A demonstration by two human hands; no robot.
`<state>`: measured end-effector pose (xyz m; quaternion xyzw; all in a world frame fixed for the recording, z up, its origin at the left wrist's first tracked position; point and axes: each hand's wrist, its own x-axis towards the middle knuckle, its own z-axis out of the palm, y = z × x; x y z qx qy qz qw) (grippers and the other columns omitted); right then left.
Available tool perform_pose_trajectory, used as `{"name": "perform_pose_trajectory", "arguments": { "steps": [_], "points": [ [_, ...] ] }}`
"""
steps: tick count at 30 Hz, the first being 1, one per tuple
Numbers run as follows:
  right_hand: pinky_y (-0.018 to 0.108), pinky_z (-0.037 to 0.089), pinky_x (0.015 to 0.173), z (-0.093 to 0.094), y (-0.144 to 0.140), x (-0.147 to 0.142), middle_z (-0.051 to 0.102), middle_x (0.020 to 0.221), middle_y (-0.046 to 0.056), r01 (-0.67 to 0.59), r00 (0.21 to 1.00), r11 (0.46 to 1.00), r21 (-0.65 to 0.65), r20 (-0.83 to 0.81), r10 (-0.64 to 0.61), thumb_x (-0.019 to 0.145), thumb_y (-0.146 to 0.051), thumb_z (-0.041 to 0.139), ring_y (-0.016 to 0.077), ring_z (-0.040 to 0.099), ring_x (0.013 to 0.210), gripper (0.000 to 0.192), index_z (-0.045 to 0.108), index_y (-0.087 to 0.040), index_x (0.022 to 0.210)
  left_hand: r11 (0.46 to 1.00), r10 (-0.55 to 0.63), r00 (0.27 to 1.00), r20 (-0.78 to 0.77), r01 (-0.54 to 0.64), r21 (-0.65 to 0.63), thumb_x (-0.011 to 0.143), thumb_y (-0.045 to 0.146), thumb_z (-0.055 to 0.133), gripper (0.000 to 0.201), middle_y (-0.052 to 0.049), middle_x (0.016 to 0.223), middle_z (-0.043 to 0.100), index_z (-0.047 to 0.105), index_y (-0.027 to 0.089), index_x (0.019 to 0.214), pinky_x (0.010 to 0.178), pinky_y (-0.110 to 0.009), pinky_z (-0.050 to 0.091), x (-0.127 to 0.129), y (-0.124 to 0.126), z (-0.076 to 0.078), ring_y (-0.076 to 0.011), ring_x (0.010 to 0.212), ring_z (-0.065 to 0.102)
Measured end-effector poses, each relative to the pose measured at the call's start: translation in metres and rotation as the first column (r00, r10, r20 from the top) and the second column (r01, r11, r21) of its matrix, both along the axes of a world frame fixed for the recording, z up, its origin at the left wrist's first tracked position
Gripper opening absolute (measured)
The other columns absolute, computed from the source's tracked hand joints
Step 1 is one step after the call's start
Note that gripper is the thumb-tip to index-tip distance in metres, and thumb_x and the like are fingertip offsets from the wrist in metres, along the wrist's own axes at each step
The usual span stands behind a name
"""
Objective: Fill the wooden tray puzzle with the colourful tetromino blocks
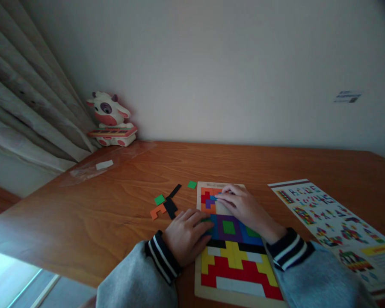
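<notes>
Blocks (232,254) of stepped red and yellow fill most of the six o'clock end of the wood-framed puzzle board (197,278), flat on the glossy, wood-grained counter (218,162); whitish patches there may be bare. Left hand (188,235), fingers loosely spread, rests over the board's nine o'clock edge. At one o'clock, the right hand (240,206) brings its fingertips to a small blue piece (213,198); whether they pinch it, I cannot tell. That end looks unfinished. Left over at ten o'clock: a hooked orange piece (160,208), an angular black piece (170,207), a black strip (175,191) and two green squares (159,199).
</notes>
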<state>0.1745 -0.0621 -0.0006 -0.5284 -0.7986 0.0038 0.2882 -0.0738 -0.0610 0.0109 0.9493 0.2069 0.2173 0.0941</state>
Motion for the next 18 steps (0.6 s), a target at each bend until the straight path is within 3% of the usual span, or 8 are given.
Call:
{"name": "perform_pose_trajectory", "arguments": {
  "steps": [12,18],
  "points": [
    [0.048,0.052,0.096,0.0044,-0.0107,0.0032,0.074,0.113,0.003,-0.135,0.991,0.991,-0.014,0.020,0.135,0.096,-0.021,0.052,0.0228,0.065,0.108,0.031,0.070,-0.032,0.118,1.000,0.005,1.000,-0.010,-0.006,-0.021,0.094,0.027,0.052,0.024,-0.010,0.121,0.065,0.065,0.020,0.113,0.089,-0.044,0.054,-0.0011,-0.0004,-0.0024,-0.0261,0.106,0.061],
    [0.048,0.052,0.098,0.0013,-0.0085,0.0085,0.072,0.118,0.004,-0.036,0.999,0.999,0.017,-0.019,0.036,0.094,-0.022,0.054,0.0226,0.065,0.110,0.028,0.070,-0.029,0.116,1.000,0.007,1.000,0.000,-0.007,-0.018,0.094,0.028,0.051,0.025,-0.010,0.121,0.065,0.065,0.020,0.114,0.089,-0.044,0.055,-0.0016,-0.0010,-0.0032,-0.0255,0.106,0.061]
  ]
}}
